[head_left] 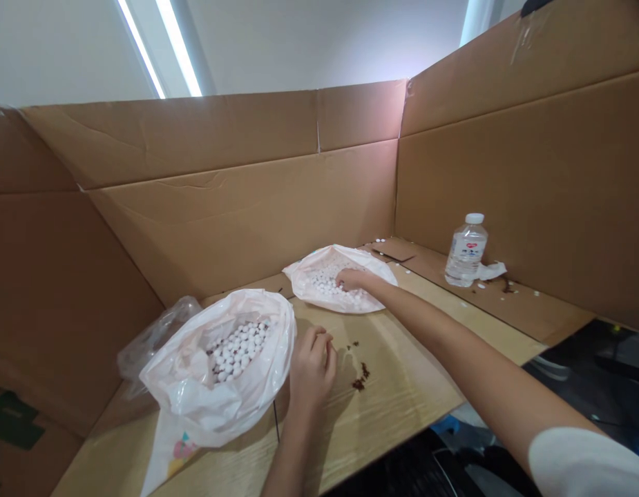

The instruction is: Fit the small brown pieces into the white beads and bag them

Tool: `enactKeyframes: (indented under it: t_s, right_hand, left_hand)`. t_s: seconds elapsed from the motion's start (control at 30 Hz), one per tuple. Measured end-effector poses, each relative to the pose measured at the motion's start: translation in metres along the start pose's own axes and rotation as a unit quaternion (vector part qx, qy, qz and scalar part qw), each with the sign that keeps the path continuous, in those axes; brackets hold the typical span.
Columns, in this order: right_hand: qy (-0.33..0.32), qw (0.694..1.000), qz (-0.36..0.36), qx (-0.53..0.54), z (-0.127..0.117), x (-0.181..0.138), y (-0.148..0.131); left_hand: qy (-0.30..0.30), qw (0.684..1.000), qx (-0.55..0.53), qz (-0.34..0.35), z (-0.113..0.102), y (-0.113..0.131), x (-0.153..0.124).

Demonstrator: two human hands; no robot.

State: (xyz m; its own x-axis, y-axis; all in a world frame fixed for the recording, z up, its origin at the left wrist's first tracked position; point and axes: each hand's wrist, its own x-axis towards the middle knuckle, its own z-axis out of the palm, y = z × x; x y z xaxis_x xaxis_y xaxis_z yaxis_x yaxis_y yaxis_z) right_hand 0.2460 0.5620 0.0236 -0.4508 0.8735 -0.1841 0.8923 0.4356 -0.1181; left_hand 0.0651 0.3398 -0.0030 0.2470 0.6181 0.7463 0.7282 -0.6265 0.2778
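My right hand (350,279) reaches into the far white plastic bag (311,297), its fingers closed and pointing down among small white balls (324,281). Whatever its fingertips pinch is hidden. Close to the table, my left hand (313,364) is held with curled fingers just right of the nearer white plastic bag (231,414). I cannot make out anything between those fingers. Larger white balls (239,352) fill the nearer open bag, with dark bits showing among them. Small dark reddish-brown pieces (360,379) lie scattered on the table right of my left hand.
Tall cardboard walls (236,221) enclose the table (402,373) at the back and sides. A capped water bottle (467,252) stands at the right beside a crumpled white tissue (491,270). Clear plastic (158,331) lies behind the nearer bag. White and dark bits dot the right side.
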Motion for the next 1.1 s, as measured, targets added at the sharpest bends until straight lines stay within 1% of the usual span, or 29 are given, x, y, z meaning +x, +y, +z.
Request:
enactKeyframes:
  t_s: [0.2,0.5,0.57,0.7,0.83,0.97,1.03,1.1]
  right_hand:
    - [0.015,1.000,0.008,0.009,0.003,0.000,0.003]
    - [0.031,0.998,0.009,0.049,-0.001,-0.011,0.007]
    - [0.032,0.998,0.012,0.058,-0.002,-0.013,0.007]
    - [0.042,0.995,0.015,0.084,-0.002,-0.015,0.005]
    - [0.067,0.988,0.016,0.137,-0.003,-0.017,0.004]
    - [0.113,0.966,0.001,0.231,-0.008,-0.026,0.005]
    - [0.137,0.945,-0.011,0.298,-0.010,-0.034,0.005]
    - [0.152,0.913,-0.024,0.378,-0.010,-0.045,0.005]
  left_hand:
    - [-0.019,1.000,0.002,-0.004,-0.001,0.001,0.001]
    - [-0.049,0.999,0.012,-0.010,0.001,0.000,0.002]
    - [-0.066,0.998,0.013,-0.016,0.001,0.000,0.002]
    - [-0.120,0.992,0.011,-0.031,0.004,-0.001,0.000]
    - [-0.159,0.986,0.009,-0.047,0.015,-0.003,-0.003]
    - [-0.179,0.982,0.005,-0.064,0.030,-0.004,-0.004]
    - [-0.186,0.980,0.003,-0.071,0.037,-0.004,-0.005]
    - [-0.192,0.978,-0.003,-0.077,0.042,-0.004,-0.005]
